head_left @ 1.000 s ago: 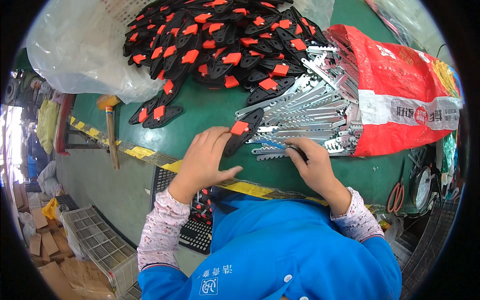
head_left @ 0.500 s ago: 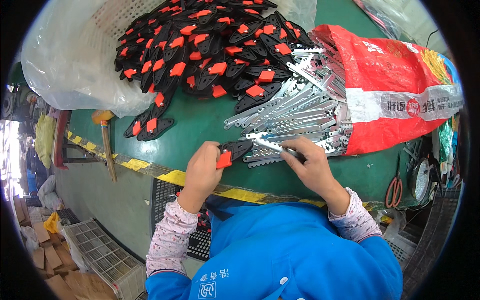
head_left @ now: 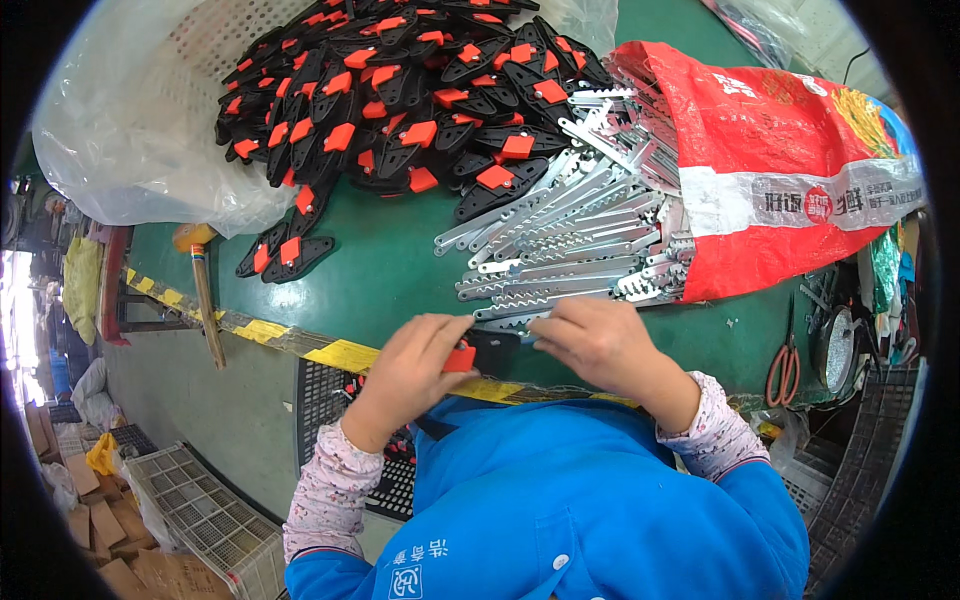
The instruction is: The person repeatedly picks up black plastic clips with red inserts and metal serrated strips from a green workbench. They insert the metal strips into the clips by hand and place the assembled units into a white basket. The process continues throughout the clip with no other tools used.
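Near the table's front edge, my left hand (head_left: 408, 372) is closed on a black plastic bracket with a red tab (head_left: 460, 358). The bracket's dark body (head_left: 492, 352) points toward my right hand (head_left: 605, 345). That hand is closed with the fingertips at the bracket's far end; the notched metal strip in it is almost wholly hidden by the fingers. Just beyond my hands lies a heap of silvery notched metal strips (head_left: 560, 240). A large pile of the same black brackets with red tabs (head_left: 405, 150) spreads behind and to the left.
At the right, a red woven sack (head_left: 740, 130) lies with strips spilling from its mouth. A mallet (head_left: 205, 290) rests at the left edge, scissors (head_left: 784, 372) at the right. Clear plastic sheeting (head_left: 120, 130) lies far left. Below stand a crate (head_left: 205, 510) and cardboard (head_left: 180, 573).
Both hands have come slightly nearer my body. The strip, plainly visible in my right hand before, is now mostly covered and meets the bracket's end. My right fingers have curled in.
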Available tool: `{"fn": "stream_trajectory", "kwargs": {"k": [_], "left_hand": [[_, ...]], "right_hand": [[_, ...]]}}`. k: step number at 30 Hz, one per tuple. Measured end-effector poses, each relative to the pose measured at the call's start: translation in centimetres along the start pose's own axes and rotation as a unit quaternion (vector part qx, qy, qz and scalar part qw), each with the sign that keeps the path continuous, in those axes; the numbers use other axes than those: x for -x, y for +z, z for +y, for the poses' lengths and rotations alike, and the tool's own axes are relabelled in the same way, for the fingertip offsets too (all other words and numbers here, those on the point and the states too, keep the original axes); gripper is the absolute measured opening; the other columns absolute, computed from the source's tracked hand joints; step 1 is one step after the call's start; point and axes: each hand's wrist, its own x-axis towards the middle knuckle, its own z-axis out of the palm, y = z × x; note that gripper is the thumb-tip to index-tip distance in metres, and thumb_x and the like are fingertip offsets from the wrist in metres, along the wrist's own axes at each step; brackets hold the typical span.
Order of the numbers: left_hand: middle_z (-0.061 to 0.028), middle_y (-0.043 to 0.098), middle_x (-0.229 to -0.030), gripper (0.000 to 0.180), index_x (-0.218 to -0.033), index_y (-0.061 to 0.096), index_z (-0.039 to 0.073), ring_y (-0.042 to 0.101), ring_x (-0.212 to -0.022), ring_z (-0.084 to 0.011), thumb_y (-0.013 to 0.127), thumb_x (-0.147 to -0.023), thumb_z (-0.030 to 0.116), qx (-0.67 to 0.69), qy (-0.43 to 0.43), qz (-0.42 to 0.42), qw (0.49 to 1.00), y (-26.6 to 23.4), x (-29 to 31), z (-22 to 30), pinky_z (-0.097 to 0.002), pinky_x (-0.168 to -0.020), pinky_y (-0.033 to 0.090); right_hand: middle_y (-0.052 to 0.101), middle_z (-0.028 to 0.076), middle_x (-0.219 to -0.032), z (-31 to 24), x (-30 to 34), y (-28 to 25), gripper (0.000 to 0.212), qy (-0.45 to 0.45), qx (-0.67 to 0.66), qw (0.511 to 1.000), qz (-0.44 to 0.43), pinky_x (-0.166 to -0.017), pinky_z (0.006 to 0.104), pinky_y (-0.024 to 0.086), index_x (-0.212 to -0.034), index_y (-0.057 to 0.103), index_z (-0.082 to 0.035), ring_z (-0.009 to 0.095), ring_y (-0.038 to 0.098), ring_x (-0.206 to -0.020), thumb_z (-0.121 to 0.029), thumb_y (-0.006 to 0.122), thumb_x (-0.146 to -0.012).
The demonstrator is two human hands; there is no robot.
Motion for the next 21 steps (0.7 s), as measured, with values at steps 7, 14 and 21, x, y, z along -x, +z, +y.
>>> {"fn": "stream_trajectory", "kwargs": {"k": [7, 14, 21], "left_hand": [[-0.0166, 0.069, -0.115, 0.063, -0.129, 0.066, 0.001, 0.068, -0.101, -0.0363, 0.09, -0.071, 0.012, 0.051, -0.033, -0.031, 0.998, 0.6, 0.7, 2.3, -0.0441, -0.087, 0.057], [-0.0116, 0.064, -0.117, 0.059, -0.122, 0.069, 0.005, 0.061, -0.109, -0.0332, 0.092, -0.072, 0.027, -0.047, -0.001, -0.027, 0.999, 1.9, 2.0, 1.0, -0.0459, -0.093, 0.05], [-0.0116, 0.065, -0.11, 0.06, -0.122, 0.07, 0.003, 0.061, -0.098, -0.0308, 0.092, -0.072, 0.03, -0.021, 0.013, -0.026, 0.999, 2.4, 2.5, 0.2, -0.0426, -0.086, 0.05]], "right_hand": [[0.064, 0.01, -0.109, -1.5, 0.6, 1.5, 0.046, -0.012, -0.12, 0.992, -0.033, -0.07, 0.0405, 0.06, -0.121, 0.064, -0.008, 0.029, 0.071, -0.09, -0.019, 0.084, -0.081], [0.063, 0.007, -0.103, 2.5, -0.9, 1.3, 0.044, 0.028, 0.129, 0.991, 0.03, -0.086, 0.0391, 0.051, -0.113, 0.069, -0.009, 0.027, 0.061, -0.096, -0.017, 0.085, -0.073], [0.063, 0.003, -0.095, 3.1, -5.1, 5.3, 0.024, -0.008, 0.082, 0.992, 0.098, -0.08, 0.0397, 0.051, -0.101, 0.073, -0.01, 0.025, 0.06, -0.09, -0.013, 0.08, -0.078]]}}
